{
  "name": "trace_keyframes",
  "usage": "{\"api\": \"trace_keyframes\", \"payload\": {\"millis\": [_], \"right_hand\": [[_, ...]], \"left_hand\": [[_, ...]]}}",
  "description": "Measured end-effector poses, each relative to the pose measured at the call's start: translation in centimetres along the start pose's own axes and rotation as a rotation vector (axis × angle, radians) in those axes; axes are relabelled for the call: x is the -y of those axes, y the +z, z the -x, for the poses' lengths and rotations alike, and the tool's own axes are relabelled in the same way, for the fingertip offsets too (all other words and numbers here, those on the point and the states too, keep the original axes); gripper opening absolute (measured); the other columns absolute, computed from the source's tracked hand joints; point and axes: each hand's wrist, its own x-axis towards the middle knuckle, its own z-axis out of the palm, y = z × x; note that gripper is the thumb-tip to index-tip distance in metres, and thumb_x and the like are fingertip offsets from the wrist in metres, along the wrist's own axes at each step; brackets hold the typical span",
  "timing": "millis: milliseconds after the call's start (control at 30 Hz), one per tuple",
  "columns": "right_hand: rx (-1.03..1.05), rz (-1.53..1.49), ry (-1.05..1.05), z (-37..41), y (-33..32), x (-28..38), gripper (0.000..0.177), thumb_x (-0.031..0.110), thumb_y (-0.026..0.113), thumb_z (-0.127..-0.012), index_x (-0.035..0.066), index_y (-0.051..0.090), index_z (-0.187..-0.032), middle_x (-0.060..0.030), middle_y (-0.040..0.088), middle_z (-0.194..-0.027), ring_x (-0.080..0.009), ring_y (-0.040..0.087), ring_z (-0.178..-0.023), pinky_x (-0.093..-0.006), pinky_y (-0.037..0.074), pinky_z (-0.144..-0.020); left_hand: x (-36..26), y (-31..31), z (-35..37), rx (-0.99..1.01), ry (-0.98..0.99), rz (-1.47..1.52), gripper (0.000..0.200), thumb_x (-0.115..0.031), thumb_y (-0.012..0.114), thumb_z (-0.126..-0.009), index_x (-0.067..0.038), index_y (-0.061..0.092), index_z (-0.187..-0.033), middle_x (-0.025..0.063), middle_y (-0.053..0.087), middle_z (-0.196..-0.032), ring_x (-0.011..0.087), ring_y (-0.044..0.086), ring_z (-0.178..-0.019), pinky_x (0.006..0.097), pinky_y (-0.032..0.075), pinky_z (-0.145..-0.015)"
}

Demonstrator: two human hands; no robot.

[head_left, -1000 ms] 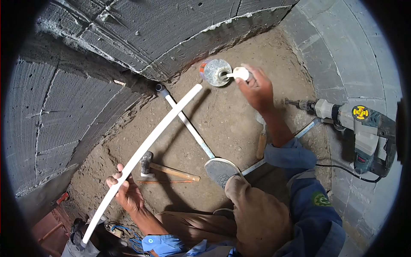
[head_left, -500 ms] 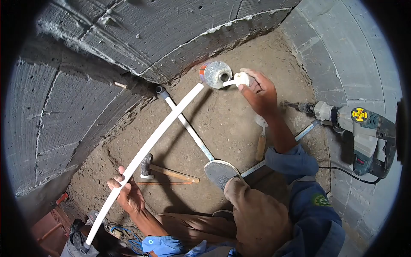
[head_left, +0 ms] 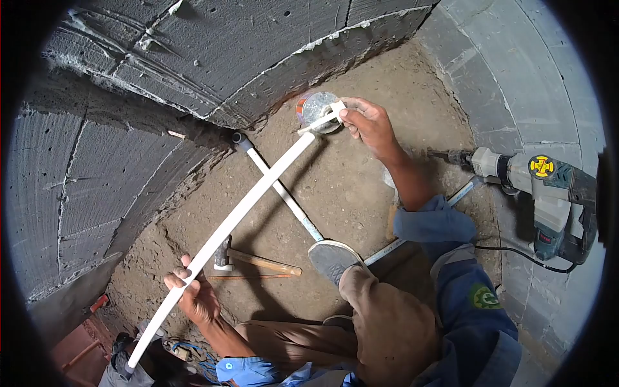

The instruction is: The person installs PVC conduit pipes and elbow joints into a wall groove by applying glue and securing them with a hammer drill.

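Pinching a small white cap brush (head_left: 330, 117) between the thumb and fingertips (head_left: 345, 115) of the right hand (head_left: 369, 126), closed tight on its knob. Pressing the brush's stem against the far end of a long white PVC pipe (head_left: 251, 200), right at the cut rim. Just behind the brush, touching or nearly touching it, a round metal can (head_left: 312, 103) with an orange label, standing upright on the dirt floor (head_left: 348, 187) with its top open; possibly pipe cement inside, though too blurred to tell what it holds or how full it is.

Wrapping the left hand (head_left: 196, 297) fully around the same pipe near its lower end, fingers curled shut, holding it slanted above the ground from lower left up to the can.

Under the raised pipe, crossing it, a thinner pipe (head_left: 287, 197) lying on the dirt, with a grey elbow fitting (head_left: 239, 138) against the foot of the block wall (head_left: 193, 58). Beside the left hand, a hammer (head_left: 222, 250) flat on the ground. Near the knee, a shoe (head_left: 330, 257) planted on the thinner pipe. Well off to the right, a rotary hammer drill (head_left: 548, 193) lying by the other wall.
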Motion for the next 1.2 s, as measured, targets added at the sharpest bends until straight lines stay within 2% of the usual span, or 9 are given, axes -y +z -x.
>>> {"api": "trace_keyframes", "payload": {"millis": [267,600,700,767,800,867,1000,1100,1200], "right_hand": [[0.020,-0.155,0.122,1.6,-1.0,-0.5,0.035,0.018,0.063,-0.094,-0.002,0.062,-0.122,-0.0014,0.063,-0.085,-0.0054,0.051,-0.065,-0.0208,0.040,-0.056],[-0.030,-0.302,0.060,0.5,-1.3,0.1,0.037,0.022,0.063,-0.094,-0.003,0.061,-0.122,0.0000,0.060,-0.081,-0.0045,0.050,-0.064,-0.0209,0.042,-0.055],[-0.176,-0.205,0.042,0.9,-1.5,0.5,0.036,0.021,0.064,-0.094,-0.004,0.062,-0.119,-0.0004,0.062,-0.082,-0.0069,0.056,-0.068,-0.0229,0.045,-0.058],[-0.301,0.186,-0.331,1.5,-1.0,0.5,0.035,0.017,0.068,-0.090,-0.001,0.063,-0.120,-0.0039,0.065,-0.083,-0.0150,0.063,-0.071,-0.0287,0.051,-0.063],[-0.296,0.185,-0.332,1.5,-1.1,0.1,0.035,0.017,0.068,-0.090,-0.001,0.063,-0.120,-0.0039,0.065,-0.083,-0.0150,0.063,-0.071,-0.0287,0.051,-0.063],[-0.315,0.826,-0.625,1.5,-1.6,-1.0,0.042,0.015,0.072,-0.084,0.004,0.063,-0.123,-0.0087,0.066,-0.086,-0.0247,0.068,-0.075,-0.0342,0.054,-0.068],[-0.221,1.026,-0.590,1.1,0.1,-0.9,0.050,0.018,0.076,-0.079,0.009,0.063,-0.126,-0.0132,0.063,-0.095,-0.0292,0.067,-0.085,-0.0392,0.054,-0.075],[-0.057,1.207,-0.429,0.3,0.8,-1.7,0.056,0.025,0.078,-0.080,0.008,0.060,-0.130,-0.0151,0.062,-0.104,-0.0318,0.065,-0.097,-0.0427,0.052,-0.082],[-0.200,1.080,-0.386,2.4,1.7,0.7,0.064,0.031,0.077,-0.082,0.006,0.055,-0.136,-0.0162,0.062,-0.108,-0.0340,0.062,-0.097,-0.0432,0.051,-0.084]], "left_hand": [[0.1,-0.8,-0.1,0.007,-0.006,0.087,0.026,0.011,0.063,-0.082,-0.006,0.049,-0.096,0.0081,0.064,-0.102,0.0285,0.050,-0.134,0.0418,0.038,-0.119],[0.2,-0.2,-0.2,0.007,-0.045,0.124,0.026,0.012,0.061,-0.082,-0.006,0.050,-0.095,0.0085,0.064,-0.104,0.0301,0.048,-0.135,0.0434,0.039,-0.119],[0.3,-0.5,-0.1,-0.034,-0.031,0.054,0.024,0.009,0.064,-0.083,-0.007,0.050,-0.094,0.0081,0.064,-0.104,0.0287,0.052,-0.131,0.0439,0.038,-0.119],[0.5,-0.6,-0.2,0.018,-0.001,-0.022,0.023,0.005,0.067,-0.084,-0.008,0.051,-0.093,0.0075,0.063,-0.104,0.0267,0.056,-0.126,0.0445,0.038,-0.118],[0.5,-0.4,-0.2,0.014,0.004,-0.022,0.023,0.005,0.067,-0.084,-0.008,0.051,-0.093,0.0075,0.063,-0.104,0.0267,0.056,-0.126,0.0445,0.038,-0.118],[0.3,0.6,-0.1,-0.015,-0.012,-0.131,0.023,0.002,0.069,-0.084,-0.009,0.050,-0.093,0.0068,0.062,-0.104,0.0251,0.059,-0.121,0.0458,0.038,-0.117],[0.0,1.3,0.0,-0.055,0.004,-0.220,0.021,-0.001,0.068,-0.087,-0.009,0.050,-0.095,0.0084,0.060,-0.103,0.0278,0.059,-0.119,0.0471,0.041,-0.113],[-0.6,1.3,0.0,-0.003,0.049,-0.244,0.021,-0.001,0.067,-0.086,-0.008,0.050,-0.096,0.0095,0.058,-0.100,0.0290,0.060,-0.116,0.0474,0.041,-0.112],[-1.9,2.2,-0.2,-0.020,0.095,-0.380,0.023,0.003,0.066,-0.084,-0.006,0.050,-0.098,0.0098,0.056,-0.098,0.0283,0.060,-0.111,0.0484,0.041,-0.111]]}}
